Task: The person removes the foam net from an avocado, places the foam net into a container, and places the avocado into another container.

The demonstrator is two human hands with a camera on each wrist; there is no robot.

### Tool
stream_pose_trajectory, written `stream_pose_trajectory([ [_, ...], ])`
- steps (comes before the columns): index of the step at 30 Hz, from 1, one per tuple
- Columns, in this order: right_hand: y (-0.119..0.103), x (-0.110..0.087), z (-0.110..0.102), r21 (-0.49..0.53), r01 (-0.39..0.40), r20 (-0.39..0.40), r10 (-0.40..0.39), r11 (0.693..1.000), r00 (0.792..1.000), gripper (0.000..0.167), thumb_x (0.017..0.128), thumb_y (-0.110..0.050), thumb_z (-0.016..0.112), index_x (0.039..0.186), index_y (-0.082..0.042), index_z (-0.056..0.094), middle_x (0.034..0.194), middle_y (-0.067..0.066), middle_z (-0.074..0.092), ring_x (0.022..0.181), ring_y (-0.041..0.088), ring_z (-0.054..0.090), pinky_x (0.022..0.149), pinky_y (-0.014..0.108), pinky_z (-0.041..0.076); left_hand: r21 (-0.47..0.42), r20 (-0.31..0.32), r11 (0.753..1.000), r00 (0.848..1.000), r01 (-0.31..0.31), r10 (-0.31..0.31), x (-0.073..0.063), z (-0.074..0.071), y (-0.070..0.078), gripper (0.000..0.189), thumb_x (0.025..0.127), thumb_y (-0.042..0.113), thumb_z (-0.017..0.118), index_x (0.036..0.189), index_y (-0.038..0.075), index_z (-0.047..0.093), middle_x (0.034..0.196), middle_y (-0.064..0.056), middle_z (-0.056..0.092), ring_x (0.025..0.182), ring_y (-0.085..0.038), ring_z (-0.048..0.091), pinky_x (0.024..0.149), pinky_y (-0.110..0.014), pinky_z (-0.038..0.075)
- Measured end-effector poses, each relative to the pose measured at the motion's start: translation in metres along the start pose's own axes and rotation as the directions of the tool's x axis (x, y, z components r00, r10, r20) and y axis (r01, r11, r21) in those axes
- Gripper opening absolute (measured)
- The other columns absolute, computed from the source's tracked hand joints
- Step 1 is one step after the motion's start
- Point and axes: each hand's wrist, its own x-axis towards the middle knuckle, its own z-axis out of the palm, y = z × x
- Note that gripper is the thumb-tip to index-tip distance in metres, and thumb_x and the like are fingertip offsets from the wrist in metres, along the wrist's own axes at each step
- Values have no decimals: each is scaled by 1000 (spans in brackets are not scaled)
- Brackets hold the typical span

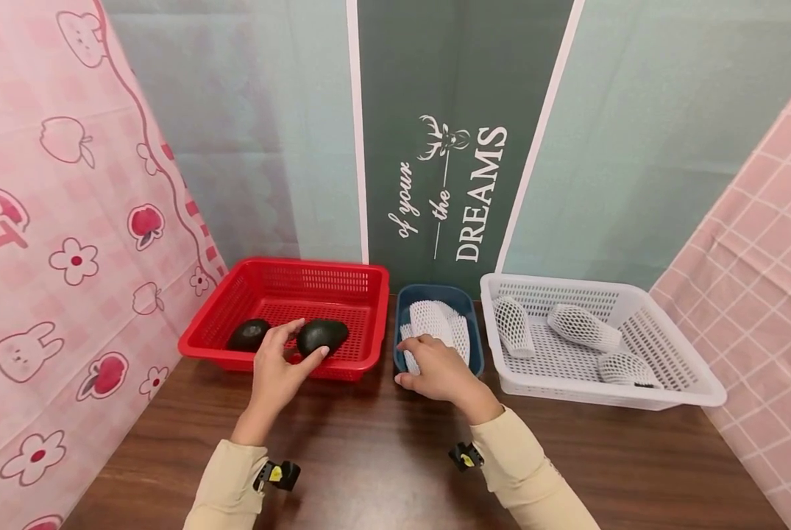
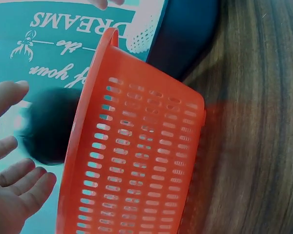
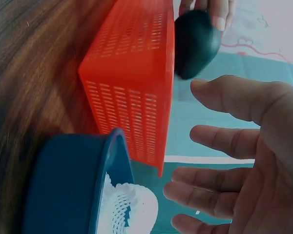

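Note:
My left hand [image 1: 279, 366] holds a dark green avocado [image 1: 322, 337] between thumb and fingers, over the front of a red basket [image 1: 199, 346]. The left wrist view shows this avocado [image 2: 51, 126] blurred and partly behind the rim. Another avocado [image 1: 248, 335] lies in the basket, left of the hand. My right hand [image 1: 438, 368] hovers over a blue bin [image 1: 477, 346] of white foam net sleeves [image 1: 428, 320]. Its fingers [image 3: 224, 141] are spread in the right wrist view and grip nothing, with the sleeves [image 3: 132, 207] below them.
To the right stands a white basket [image 1: 594, 394] with three net-wrapped items, one of them a sleeved fruit [image 1: 583, 327]. All the containers stand side by side on a brown wooden table [image 1: 369, 456]. Printed cloths hang behind and at both sides, including a green one with lettering [image 1: 481, 195].

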Motion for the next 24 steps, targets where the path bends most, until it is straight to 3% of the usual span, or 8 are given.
stream_pose_trajectory([
  [6,-1,1,4,-9,-6,17,7,1000,1000,43,78,-32,73,113,-11,62,104,9,58,94,24,54,75,46,45,5,2,1000,1000,-31,31,1,-4,-2,55,68,12,83,117,2,60,111,-15,56,98,-31,55,73,-47,50],
  [14,2,-3,6,5,16,1,-16,1000,1000,42,78,-30,73,113,-10,61,103,9,58,94,24,54,73,46,45,21,73,996,994,-82,81,-3,-4,0,52,68,14,83,114,3,62,114,-14,55,99,-25,53,77,-45,49],
  [20,5,-6,7,11,16,-4,-16,1000,1000,41,78,-29,73,113,-10,62,105,9,58,97,25,54,76,47,45,48,139,988,980,-149,141,-6,-3,5,52,69,16,83,114,4,61,113,-14,56,103,-27,52,83,-48,46],
  [24,6,-6,4,20,7,-5,-7,1000,1000,42,78,-29,73,114,-11,62,106,10,58,97,25,54,77,48,45,65,151,985,978,-158,146,-6,-1,9,52,67,16,83,113,3,62,112,-15,56,102,-28,53,83,-49,45],
])
